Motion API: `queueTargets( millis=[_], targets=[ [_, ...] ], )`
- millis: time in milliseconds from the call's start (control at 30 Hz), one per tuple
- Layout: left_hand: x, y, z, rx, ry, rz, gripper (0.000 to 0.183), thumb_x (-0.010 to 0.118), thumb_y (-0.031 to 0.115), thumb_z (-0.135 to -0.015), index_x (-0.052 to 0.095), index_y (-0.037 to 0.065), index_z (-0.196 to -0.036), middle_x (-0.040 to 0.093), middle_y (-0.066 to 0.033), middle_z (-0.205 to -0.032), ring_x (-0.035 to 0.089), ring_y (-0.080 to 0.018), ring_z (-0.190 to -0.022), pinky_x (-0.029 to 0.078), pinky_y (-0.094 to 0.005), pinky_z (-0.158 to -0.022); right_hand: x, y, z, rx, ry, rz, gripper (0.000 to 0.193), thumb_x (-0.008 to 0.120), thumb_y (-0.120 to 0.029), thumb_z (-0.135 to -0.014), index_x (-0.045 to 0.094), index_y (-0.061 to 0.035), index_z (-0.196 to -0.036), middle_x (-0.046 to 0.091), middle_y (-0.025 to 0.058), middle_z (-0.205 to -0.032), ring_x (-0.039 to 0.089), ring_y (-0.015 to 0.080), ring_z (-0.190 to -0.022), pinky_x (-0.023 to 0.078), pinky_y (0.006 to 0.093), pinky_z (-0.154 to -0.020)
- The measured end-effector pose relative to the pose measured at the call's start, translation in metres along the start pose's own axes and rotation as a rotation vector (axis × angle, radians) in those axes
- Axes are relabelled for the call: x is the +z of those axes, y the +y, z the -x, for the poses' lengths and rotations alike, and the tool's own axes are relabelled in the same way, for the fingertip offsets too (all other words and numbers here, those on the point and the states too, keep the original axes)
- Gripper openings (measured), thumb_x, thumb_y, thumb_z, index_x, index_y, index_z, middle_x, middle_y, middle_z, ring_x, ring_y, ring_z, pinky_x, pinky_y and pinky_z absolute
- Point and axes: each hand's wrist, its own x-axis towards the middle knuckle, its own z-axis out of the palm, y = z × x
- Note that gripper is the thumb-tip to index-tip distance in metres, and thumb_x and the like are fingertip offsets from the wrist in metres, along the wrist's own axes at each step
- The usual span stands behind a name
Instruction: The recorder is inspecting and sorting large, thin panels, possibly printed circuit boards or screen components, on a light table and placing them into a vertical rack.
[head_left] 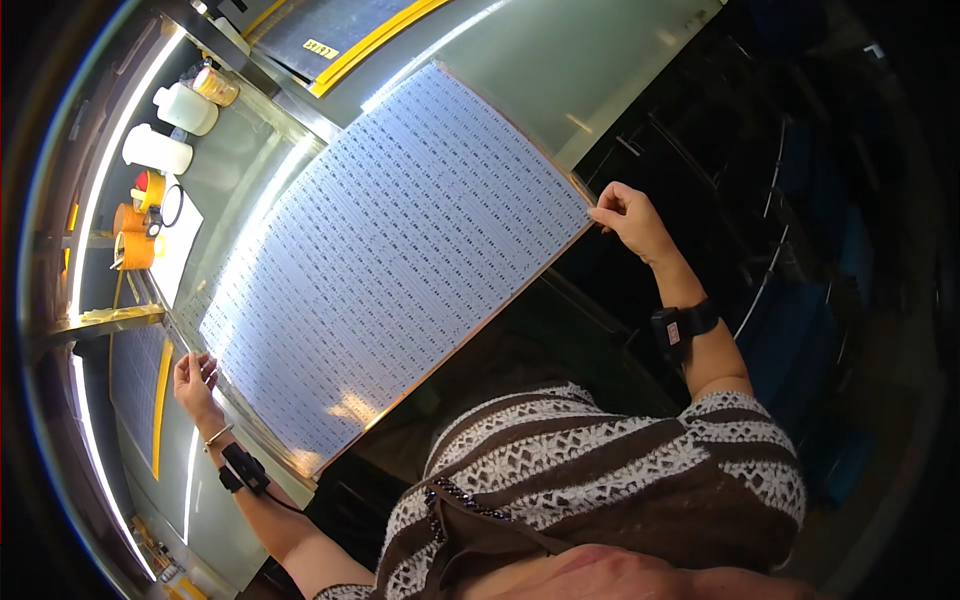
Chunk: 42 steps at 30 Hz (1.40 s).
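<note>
A large pale sheet (400,260) with rows of small dark marks lies slantwise on a greenish table (570,70), its near edge toward the person's striped top (560,440). The right hand (632,222) pinches the sheet's right corner between thumb and finger. The left hand (196,382), fingers curled, is at the sheet's left edge; whether it grips it, I cannot tell. Beyond, at left, are a white jug (157,151) and orange tape rolls (133,250).
</note>
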Motion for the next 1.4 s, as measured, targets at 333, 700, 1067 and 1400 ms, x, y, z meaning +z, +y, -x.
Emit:
queueTargets(
  millis=[333, 700, 1067, 1400],
  targets=[
    [0.0, -0.037, -0.02, -0.13, 0.023, -0.022, 0.017, 0.057, 0.018, -0.085, 0.055, 0.005, -0.096, 0.06, -0.0065, -0.073, 0.058, -0.0127, -0.058, 0.044, -0.0214, -0.047, 0.01, -0.006, 0.011, -0.047, -0.032, 0.035, 0.015, 0.06, -0.003, -0.076, 0.047, -0.0037, -0.07, 0.043, -0.0024, -0.061, 0.04, 0.0054, -0.057, 0.035, 0.0212, -0.053],
    [0.018, -0.017, -0.002, 0.184, 0.244, -0.665, 0.049, 0.06, 0.015, -0.076, 0.044, 0.019, -0.122, 0.061, -0.0197, -0.092, 0.059, -0.0361, -0.086, 0.047, -0.0427, -0.072, 0.005, -0.028, 0.026, -0.09, -0.036, 0.136, 0.018, 0.057, -0.003, -0.08, 0.042, -0.0054, -0.071, 0.038, -0.0026, -0.063, 0.038, 0.0057, -0.058, 0.032, 0.0197, -0.053],
    [0.003, -0.01, 0.014, 0.099, 0.184, -0.711, 0.043, 0.046, 0.014, -0.081, 0.05, 0.027, -0.121, 0.062, -0.0181, -0.093, 0.06, -0.0337, -0.086, 0.047, -0.0423, -0.075, -0.005, -0.016, 0.021, -0.07, -0.031, 0.116, 0.016, 0.055, -0.002, -0.082, 0.042, -0.0055, -0.074, 0.039, -0.0025, -0.066, 0.039, 0.0055, -0.06, 0.033, 0.0186, -0.055],
    [0.014, -0.003, 0.012, 0.162, 0.091, -1.119, 0.046, 0.042, 0.011, -0.081, 0.05, 0.033, -0.12, 0.064, -0.0123, -0.084, 0.063, -0.0266, -0.078, 0.05, -0.0365, -0.067, -0.004, -0.017, 0.024, -0.075, -0.04, 0.119, 0.017, 0.055, -0.002, -0.082, 0.042, -0.0064, -0.073, 0.038, -0.0026, -0.066, 0.039, 0.0054, -0.059, 0.034, 0.0182, -0.055]
  ],
)
